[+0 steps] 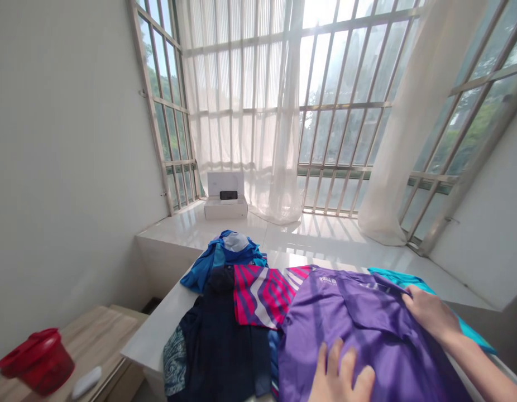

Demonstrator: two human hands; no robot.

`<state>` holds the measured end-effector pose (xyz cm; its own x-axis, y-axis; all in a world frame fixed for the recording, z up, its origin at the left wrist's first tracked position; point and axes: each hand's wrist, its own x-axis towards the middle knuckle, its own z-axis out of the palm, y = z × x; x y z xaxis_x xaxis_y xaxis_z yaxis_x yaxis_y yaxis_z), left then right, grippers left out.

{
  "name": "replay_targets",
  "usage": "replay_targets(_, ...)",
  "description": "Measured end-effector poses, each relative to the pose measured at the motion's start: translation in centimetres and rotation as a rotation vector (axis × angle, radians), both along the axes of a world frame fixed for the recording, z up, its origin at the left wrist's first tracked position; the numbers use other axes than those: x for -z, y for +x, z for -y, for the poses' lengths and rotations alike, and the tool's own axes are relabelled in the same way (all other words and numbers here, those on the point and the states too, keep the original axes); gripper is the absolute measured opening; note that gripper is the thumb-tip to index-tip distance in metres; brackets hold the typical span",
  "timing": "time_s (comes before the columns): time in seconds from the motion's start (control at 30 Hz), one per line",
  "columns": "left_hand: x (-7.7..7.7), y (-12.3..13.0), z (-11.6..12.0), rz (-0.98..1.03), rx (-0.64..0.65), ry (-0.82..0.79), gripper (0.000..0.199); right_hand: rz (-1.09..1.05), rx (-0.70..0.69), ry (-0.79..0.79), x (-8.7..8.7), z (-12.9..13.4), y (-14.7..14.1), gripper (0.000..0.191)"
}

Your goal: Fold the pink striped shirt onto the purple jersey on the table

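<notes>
A purple shirt (359,318) with a pink, white and purple patterned sleeve (264,296) lies spread over the right part of the white table. My left hand (342,377) is at the bottom edge of the view, fingers apart over the purple cloth. My right hand (430,312) pinches the shirt's upper right edge between thumb and fingers. Beneath and beside the shirt, a turquoise garment (405,279) shows at the right. Dark clothing (225,340) lies to the left, partly under the patterned sleeve.
Blue clothes (225,254) are heaped at the table's back left. A white box (225,207) stands on the window ledge (325,231). At the lower left, a red bucket (43,363) and a white object (86,382) are on a wooden cabinet (103,329).
</notes>
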<state>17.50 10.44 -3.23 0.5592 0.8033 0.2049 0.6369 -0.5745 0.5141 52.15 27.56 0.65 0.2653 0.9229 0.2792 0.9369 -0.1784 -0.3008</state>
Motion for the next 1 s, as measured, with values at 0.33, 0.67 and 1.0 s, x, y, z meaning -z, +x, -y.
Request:
replay_targets(0.33,-9.4,-17.4,-4.6,-0.179,-0.784,0.038,0.04,-0.073,-0.277,0.263,-1.3,0.0,-13.2,0.036)
replay_targets(0.67,-8.9,-18.1,-5.2,-0.258,-0.771,-0.033,0.051,-0.293,-0.565,0.101,-5.5,-2.2,-26.1,0.032)
replay_targets(1.0,-7.8,-17.4,-6.8,0.001,-0.718,0.046,0.036,-0.436,-0.643,0.002,-5.9,-2.1,-27.1,0.032)
